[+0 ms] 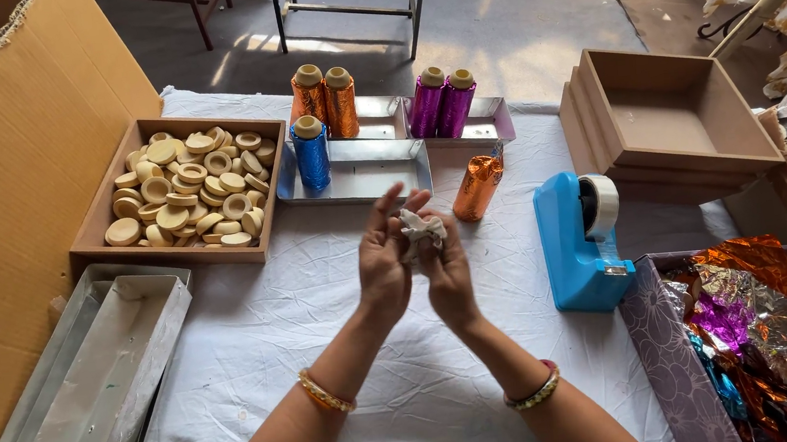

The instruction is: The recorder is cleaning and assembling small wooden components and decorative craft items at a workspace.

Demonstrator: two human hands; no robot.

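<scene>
Paper (422,229), a small crumpled white scrap, sits pinched between both hands above the middle of the white cloth (260,342) that covers the table.

At far left a cardboard sheet (11,193) leans beside the table. Below it lie long metal trays (91,399), stacked at a slant. Behind them a shallow brown box (93,233) is full of pale round caps (190,189).

Next comes a steel tray (369,170) holding a blue spool (311,154), with two orange spools (324,101) just behind it.

The left hand (383,261) is raised with its fingers stretched upward, thumb and fingertips closing on the scrap's left side. The right hand (448,274) is curled, its fingers narrowly gripping the scrap from the right. The hands touch each other. Each wrist wears a bangle.

Behind them two purple spools (444,101) stand on a second tray (491,128), and an orange foil-wrapped piece (478,186) lies tilted on the cloth.

Further right stands a blue tape dispenser (579,240). Behind it are stacked empty brown boxes (666,124). At the lower right a patterned box (666,358) holds crumpled foil (774,317) in orange, purple and silver.
</scene>
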